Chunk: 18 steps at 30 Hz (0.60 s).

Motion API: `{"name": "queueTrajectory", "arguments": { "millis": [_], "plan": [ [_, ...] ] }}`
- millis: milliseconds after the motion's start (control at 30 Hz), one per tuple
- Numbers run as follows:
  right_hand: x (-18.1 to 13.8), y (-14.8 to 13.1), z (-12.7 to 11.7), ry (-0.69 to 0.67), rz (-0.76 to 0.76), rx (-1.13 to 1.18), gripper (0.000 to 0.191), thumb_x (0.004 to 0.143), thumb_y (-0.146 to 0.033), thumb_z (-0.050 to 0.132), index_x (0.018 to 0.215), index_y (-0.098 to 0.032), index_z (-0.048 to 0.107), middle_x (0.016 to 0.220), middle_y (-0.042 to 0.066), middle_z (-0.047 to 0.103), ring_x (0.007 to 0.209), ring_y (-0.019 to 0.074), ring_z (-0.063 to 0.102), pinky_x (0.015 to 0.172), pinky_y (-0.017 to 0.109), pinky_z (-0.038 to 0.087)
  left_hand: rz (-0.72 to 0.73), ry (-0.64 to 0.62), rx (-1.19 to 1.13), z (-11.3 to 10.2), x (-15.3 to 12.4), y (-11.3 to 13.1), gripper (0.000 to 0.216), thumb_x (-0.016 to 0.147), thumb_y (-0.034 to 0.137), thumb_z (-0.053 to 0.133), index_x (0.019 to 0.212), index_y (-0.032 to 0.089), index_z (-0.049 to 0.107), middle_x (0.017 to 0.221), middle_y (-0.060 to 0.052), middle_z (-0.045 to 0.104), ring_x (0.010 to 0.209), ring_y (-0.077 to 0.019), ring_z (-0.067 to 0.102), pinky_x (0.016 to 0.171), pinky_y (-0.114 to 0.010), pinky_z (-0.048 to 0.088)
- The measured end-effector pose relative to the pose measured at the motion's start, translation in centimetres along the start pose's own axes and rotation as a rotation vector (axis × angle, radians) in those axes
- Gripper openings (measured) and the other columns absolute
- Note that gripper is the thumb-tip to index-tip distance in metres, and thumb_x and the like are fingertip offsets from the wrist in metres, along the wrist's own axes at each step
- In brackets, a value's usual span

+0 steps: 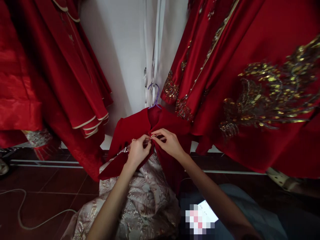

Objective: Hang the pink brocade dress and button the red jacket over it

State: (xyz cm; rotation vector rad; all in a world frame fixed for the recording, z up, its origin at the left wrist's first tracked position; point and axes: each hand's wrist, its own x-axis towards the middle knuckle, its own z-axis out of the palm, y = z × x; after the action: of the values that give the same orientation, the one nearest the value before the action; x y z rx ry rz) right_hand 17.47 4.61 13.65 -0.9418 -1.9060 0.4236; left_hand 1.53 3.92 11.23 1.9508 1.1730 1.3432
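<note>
A dark red garment hangs low on a purple hanger against a white wall. My left hand and my right hand meet at its front opening. Both are closed in a pinch on a small pearl-like fastening at the neckline. A beaded trim runs along the garment's edge beside my left hand. Below my arms lies a silvery brocade fabric.
Red gowns hang at the left. A red gown with gold sequin embroidery hangs at the right. White straps hang down the wall. A white cable lies on the dark red tiled floor. A lit phone screen rests by my lap.
</note>
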Motion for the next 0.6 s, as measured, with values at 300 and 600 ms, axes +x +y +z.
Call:
{"name": "queueTrajectory", "arguments": {
  "millis": [300, 600],
  "plan": [
    [-0.04, 0.14, -0.41, 0.006, -0.006, 0.025, 0.015, 0.082, -0.021, 0.056, 0.095, -0.022, 0.064, 0.091, 0.003, 0.064, 0.080, 0.0129, 0.063, 0.065, 0.023, 0.055, 0.048, 0.007, -0.002, -0.05, 0.29, 0.20, 0.010, 0.079, 0.028, 0.055, 0.083, 0.019, 0.060, 0.081, -0.001, 0.068, 0.072, -0.0123, 0.066, 0.071, -0.024, 0.054],
    [-0.38, 0.48, -0.39, 0.024, 0.016, 0.042, 0.015, 0.082, -0.024, 0.056, 0.093, -0.021, 0.066, 0.090, 0.004, 0.064, 0.080, 0.0138, 0.064, 0.065, 0.025, 0.056, 0.034, 0.018, -0.014, 0.00, 0.49, 0.25, 0.010, 0.079, 0.026, 0.055, 0.083, 0.018, 0.060, 0.078, -0.001, 0.067, 0.068, -0.0103, 0.064, 0.067, -0.022, 0.053]
  ]
}}
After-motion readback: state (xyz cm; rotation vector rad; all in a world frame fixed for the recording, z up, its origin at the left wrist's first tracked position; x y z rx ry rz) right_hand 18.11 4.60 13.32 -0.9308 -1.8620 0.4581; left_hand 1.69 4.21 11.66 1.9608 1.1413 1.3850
